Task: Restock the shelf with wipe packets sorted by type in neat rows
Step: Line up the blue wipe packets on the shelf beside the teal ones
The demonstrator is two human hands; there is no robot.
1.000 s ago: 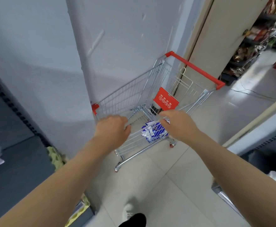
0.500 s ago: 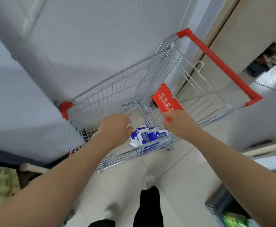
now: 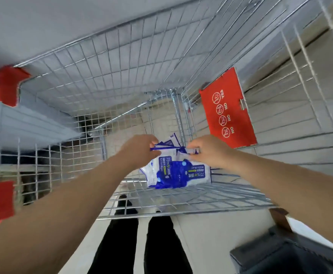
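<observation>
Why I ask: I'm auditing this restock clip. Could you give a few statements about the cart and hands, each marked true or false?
1. The left hand and right hand both reach inside the wire shopping cart. True.
2. The wipe packets are printed blue and white. True.
3. The red sign panel hangs on the person's left. False: it is on the right side.
4. The cart is filled to the rim. False: only a small pile of packets lies on its floor.

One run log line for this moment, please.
left hand: grips wipe packets | right hand: grips wipe packets | place: cart
</observation>
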